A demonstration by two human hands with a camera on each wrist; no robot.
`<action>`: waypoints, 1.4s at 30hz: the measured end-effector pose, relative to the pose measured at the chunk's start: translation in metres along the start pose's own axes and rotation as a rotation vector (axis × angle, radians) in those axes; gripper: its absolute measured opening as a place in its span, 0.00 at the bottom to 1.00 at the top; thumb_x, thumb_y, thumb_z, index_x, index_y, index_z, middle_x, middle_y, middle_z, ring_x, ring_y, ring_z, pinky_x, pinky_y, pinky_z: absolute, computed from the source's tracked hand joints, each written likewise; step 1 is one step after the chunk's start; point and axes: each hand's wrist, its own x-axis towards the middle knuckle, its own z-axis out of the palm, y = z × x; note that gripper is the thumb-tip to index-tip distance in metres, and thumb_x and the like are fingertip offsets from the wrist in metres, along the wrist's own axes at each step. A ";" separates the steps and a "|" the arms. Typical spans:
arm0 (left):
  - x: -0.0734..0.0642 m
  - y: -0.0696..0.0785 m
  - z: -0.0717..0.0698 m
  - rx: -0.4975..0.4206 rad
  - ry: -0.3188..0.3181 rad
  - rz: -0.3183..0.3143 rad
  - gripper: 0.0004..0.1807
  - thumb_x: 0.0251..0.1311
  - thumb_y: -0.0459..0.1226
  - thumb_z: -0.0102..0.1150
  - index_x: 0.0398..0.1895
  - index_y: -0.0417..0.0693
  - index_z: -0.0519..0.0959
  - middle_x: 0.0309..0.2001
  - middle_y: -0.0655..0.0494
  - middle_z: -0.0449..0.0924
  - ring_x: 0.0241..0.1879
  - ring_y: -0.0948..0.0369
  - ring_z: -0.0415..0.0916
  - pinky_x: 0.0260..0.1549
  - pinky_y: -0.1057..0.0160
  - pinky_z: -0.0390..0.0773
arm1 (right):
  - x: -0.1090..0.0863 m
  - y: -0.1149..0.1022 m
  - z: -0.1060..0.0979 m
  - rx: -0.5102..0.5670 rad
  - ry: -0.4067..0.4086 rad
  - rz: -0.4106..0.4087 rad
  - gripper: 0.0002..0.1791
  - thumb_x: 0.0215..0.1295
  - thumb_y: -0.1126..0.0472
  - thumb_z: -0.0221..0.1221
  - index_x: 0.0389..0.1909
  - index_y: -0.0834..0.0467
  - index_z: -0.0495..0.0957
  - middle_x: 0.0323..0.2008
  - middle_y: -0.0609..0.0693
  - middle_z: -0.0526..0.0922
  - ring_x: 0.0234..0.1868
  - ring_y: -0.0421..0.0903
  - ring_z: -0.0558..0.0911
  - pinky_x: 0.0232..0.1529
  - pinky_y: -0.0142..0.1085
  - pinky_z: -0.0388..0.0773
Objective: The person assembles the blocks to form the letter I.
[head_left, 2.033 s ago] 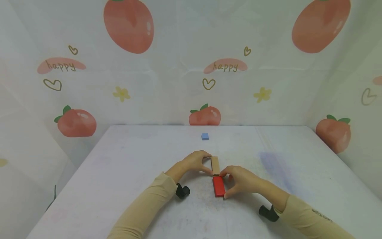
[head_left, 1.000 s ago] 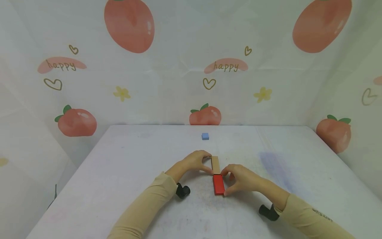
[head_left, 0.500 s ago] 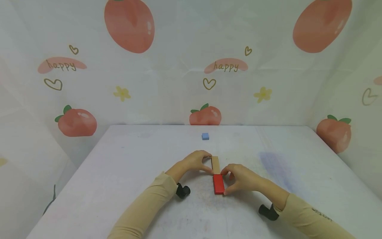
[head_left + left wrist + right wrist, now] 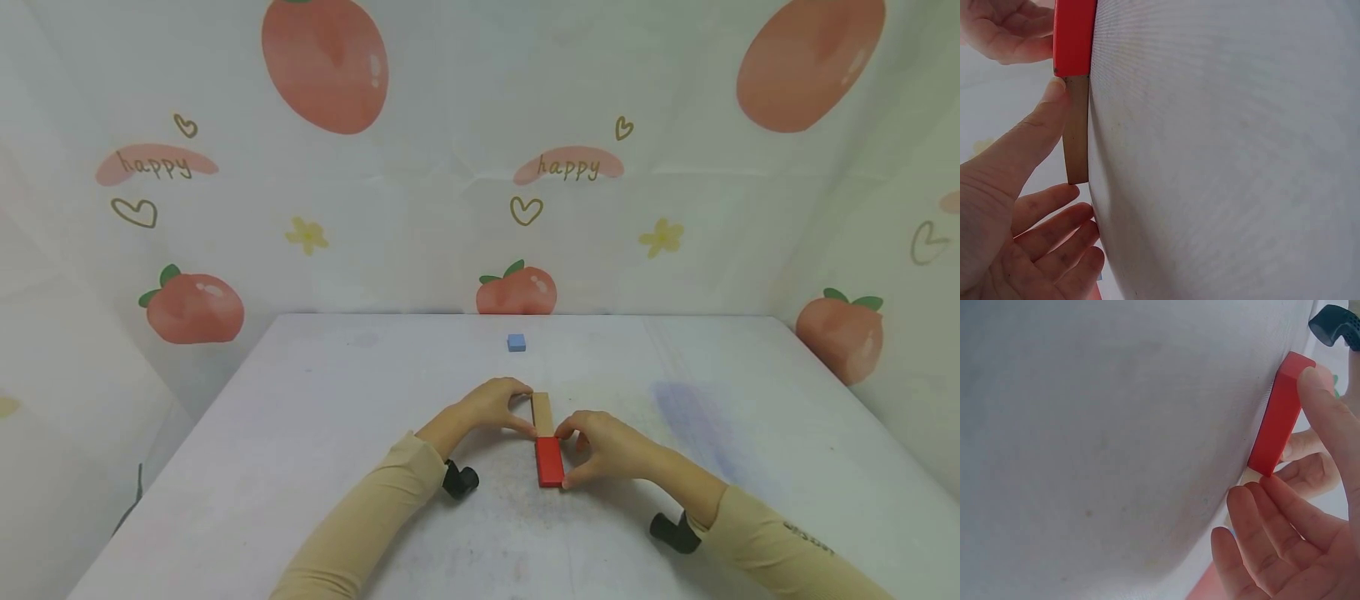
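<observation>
A tan wooden block (image 4: 542,414) lies flat on the table, its long side pointing away from me. My left hand (image 4: 487,406) pinches it lengthwise, thumb at the near end and index finger at the far end. End to end with it, on the near side, lies a red block (image 4: 550,463). My right hand (image 4: 611,450) holds the red block between thumb at its near end and fingers by its far end. In the left wrist view the red block (image 4: 1074,37) meets the tan block (image 4: 1077,128) with no visible gap.
A small blue block (image 4: 516,342) sits toward the back of the white table (image 4: 360,358). Behind the table hangs a white cloth (image 4: 420,167) printed with fruit. Black wrist cameras (image 4: 460,481) are worn under both forearms.
Over the two seconds the red block has slid slightly away from me, closing a small gap to the tan block and straightening. My right hand moved with it; the left hand stayed put.
</observation>
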 end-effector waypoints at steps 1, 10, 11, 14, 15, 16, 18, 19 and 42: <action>0.000 0.000 0.000 0.001 0.002 0.004 0.36 0.45 0.46 0.71 0.58 0.40 0.73 0.59 0.48 0.75 0.62 0.54 0.69 0.64 0.56 0.67 | 0.000 0.000 0.000 -0.001 0.000 0.002 0.31 0.39 0.50 0.74 0.44 0.63 0.78 0.40 0.51 0.82 0.32 0.38 0.77 0.34 0.27 0.75; 0.000 0.000 0.000 -0.002 0.020 0.030 0.36 0.44 0.46 0.72 0.57 0.40 0.73 0.58 0.47 0.76 0.61 0.54 0.70 0.63 0.56 0.67 | 0.000 0.000 0.001 -0.017 0.003 0.009 0.31 0.39 0.50 0.74 0.44 0.62 0.78 0.39 0.50 0.82 0.32 0.38 0.76 0.33 0.27 0.75; 0.000 0.000 -0.001 -0.004 0.020 0.028 0.36 0.44 0.46 0.72 0.58 0.40 0.73 0.58 0.47 0.76 0.61 0.54 0.70 0.64 0.56 0.67 | 0.000 0.000 0.001 -0.017 0.003 0.009 0.31 0.39 0.50 0.74 0.44 0.62 0.78 0.39 0.50 0.82 0.32 0.38 0.76 0.33 0.27 0.75; -0.001 0.001 -0.001 -0.005 0.016 0.022 0.36 0.44 0.46 0.72 0.58 0.40 0.73 0.58 0.47 0.76 0.61 0.54 0.70 0.64 0.56 0.67 | 0.000 0.000 0.001 -0.015 0.001 0.015 0.31 0.39 0.49 0.74 0.44 0.61 0.78 0.39 0.50 0.82 0.32 0.37 0.76 0.33 0.26 0.75; -0.001 0.001 0.000 0.000 0.015 0.022 0.36 0.44 0.46 0.72 0.58 0.40 0.73 0.58 0.48 0.76 0.61 0.54 0.70 0.64 0.56 0.67 | 0.000 0.000 0.001 -0.015 0.000 0.016 0.31 0.39 0.49 0.74 0.44 0.61 0.78 0.39 0.50 0.82 0.32 0.37 0.76 0.33 0.26 0.75; 0.000 0.001 0.000 0.000 0.013 0.020 0.37 0.44 0.46 0.72 0.58 0.40 0.73 0.58 0.48 0.75 0.61 0.54 0.70 0.64 0.56 0.67 | 0.000 0.000 0.001 -0.016 0.001 0.016 0.31 0.39 0.49 0.74 0.44 0.61 0.78 0.39 0.50 0.82 0.32 0.37 0.76 0.33 0.26 0.75; 0.000 0.000 0.000 0.001 0.009 0.018 0.37 0.44 0.46 0.72 0.58 0.40 0.73 0.58 0.48 0.75 0.61 0.54 0.70 0.64 0.56 0.67 | 0.000 0.000 0.002 -0.020 0.001 0.015 0.31 0.39 0.49 0.74 0.44 0.61 0.78 0.39 0.50 0.82 0.32 0.37 0.76 0.33 0.27 0.75; 0.000 0.000 0.000 0.003 0.008 0.019 0.37 0.45 0.46 0.71 0.58 0.40 0.73 0.58 0.48 0.75 0.61 0.54 0.70 0.64 0.56 0.67 | 0.000 0.000 0.002 -0.023 0.003 0.013 0.31 0.39 0.49 0.74 0.44 0.61 0.78 0.39 0.49 0.82 0.32 0.37 0.76 0.33 0.27 0.75; 0.001 -0.002 0.001 0.012 0.009 0.028 0.36 0.45 0.46 0.71 0.58 0.40 0.73 0.58 0.47 0.75 0.61 0.53 0.70 0.64 0.56 0.67 | 0.001 0.000 0.001 -0.043 0.015 -0.006 0.31 0.38 0.50 0.74 0.43 0.62 0.78 0.38 0.49 0.82 0.31 0.37 0.76 0.33 0.26 0.75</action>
